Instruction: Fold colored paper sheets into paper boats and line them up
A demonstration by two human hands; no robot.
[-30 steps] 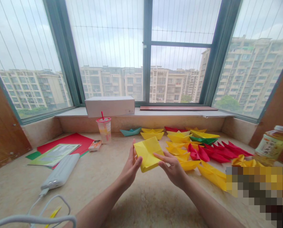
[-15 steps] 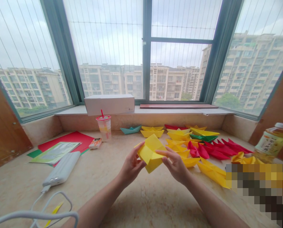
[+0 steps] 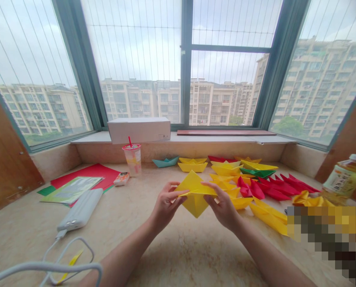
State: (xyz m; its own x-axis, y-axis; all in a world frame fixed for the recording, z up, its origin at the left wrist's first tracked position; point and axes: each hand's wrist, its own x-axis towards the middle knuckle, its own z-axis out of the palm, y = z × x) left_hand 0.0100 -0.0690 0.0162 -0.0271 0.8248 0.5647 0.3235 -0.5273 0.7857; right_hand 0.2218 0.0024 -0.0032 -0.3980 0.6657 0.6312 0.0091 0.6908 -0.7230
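Note:
A piece of folded yellow paper (image 3: 195,205) is held up between my two hands above the stone counter (image 3: 178,251). It shows a diamond outline with a raised fold running across its middle. My left hand (image 3: 167,202) pinches the left corner, thumb below and fingers above. At the right corner my right hand (image 3: 221,201) grips the paper the same way. Just behind my right hand lie several folded yellow paper boats (image 3: 240,203), and a yellow boat (image 3: 192,167) sits straight behind the held paper.
Red folded boats (image 3: 275,188), a green boat (image 3: 258,172) and a blue boat (image 3: 166,161) stand farther back. A bottle (image 3: 345,177) is at right. On the left are a drink cup (image 3: 132,159), red paper sheets (image 3: 85,175), a power bank (image 3: 80,209) and a white cable (image 3: 46,267).
The yellow paper has gone from a tilted, opened-out shape to a more level diamond with a fold across it. My fingers have drawn its side corners outward.

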